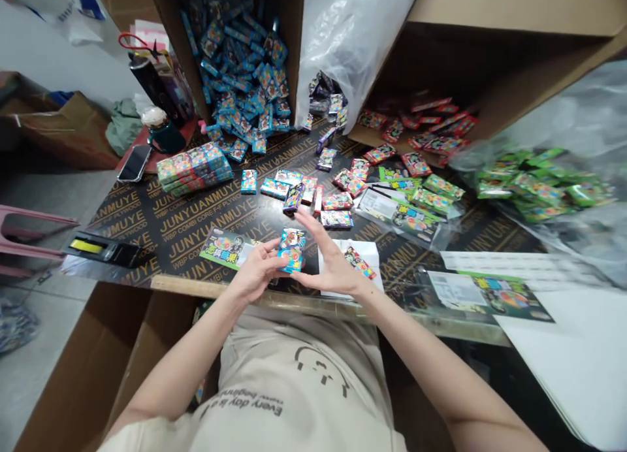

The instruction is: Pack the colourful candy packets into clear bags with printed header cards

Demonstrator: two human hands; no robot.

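Item: 1 small blue carton (291, 250), located above the near edge of the black plywood worktop (161, 240), directly in front of the body. Its left side is pinched between the thumb and fingers of the left hand (259, 269); this hold is apparently chosen so that most of the printed face is left uncovered. Nothing is gripped by the right hand (337, 266): thumb and fingers are spread wide at the carton's right side, the thumb near the lower corner. Whether the carton is touched by it cannot be told. Beyond the fingertips, 1 dark purple pack (294, 198) is seen among loose cartons, probably set there for easy reach.

Supply: blue packs are heaped in 1 cardboard box (171, 21), a red carton pile (443, 129) and green packs (543, 187) farther right, seemingly separated by colour. 1 layered carton stack (194, 168) is placed at the left, likely squared for neatness.

Appearance: the carton is flat-faced and rectangular, with bright blue borders; round shapes are printed in yellow, red and green. No crushing is noticed.
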